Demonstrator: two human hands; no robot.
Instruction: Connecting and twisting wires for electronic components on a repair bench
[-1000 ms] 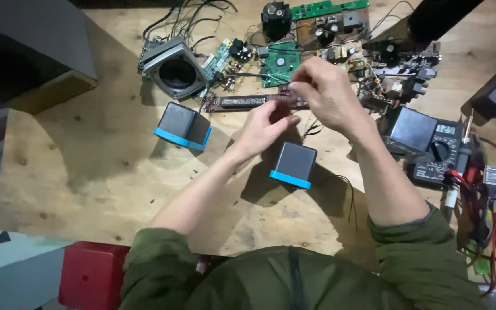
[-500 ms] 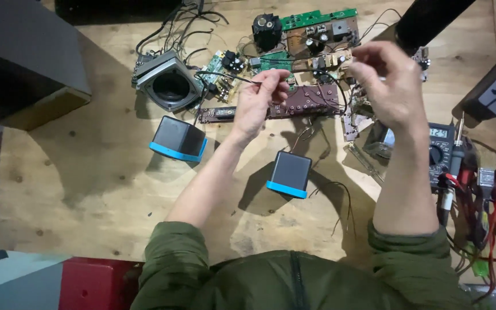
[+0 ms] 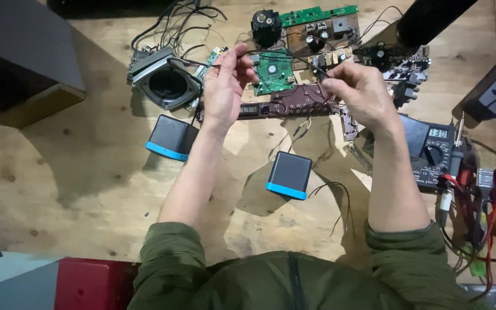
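Both hands are up over the bench with a thin black wire (image 3: pixel 285 55) strung between them. The left hand (image 3: pixel 225 86) has its fingertips pinched together on one end of that wire, right above the green circuit board (image 3: pixel 274 72). The right hand (image 3: pixel 363 92) is closed on the other end, thumb and forefinger squeezed together, hovering over the long brown circuit board (image 3: pixel 294 103) that lies flat on the wooden table (image 3: pixel 76 189).

Just left of the left hand there's a bare speaker driver (image 3: pixel 167 86) in a grey frame, tilted, with black leads running off behind it. Nearer the person sit two little dark speaker boxes with blue bases: one (image 3: pixel 171 138) beside the left forearm, the other (image 3: pixel 289 175) between the two forearms, with thin wires trailing out to its right.

By the right wrist is a black multimeter (image 3: pixel 431 152), and past it a tangle of red and black probe leads (image 3: pixel 489 212). More boards (image 3: pixel 317 26) are piled along the far edge.
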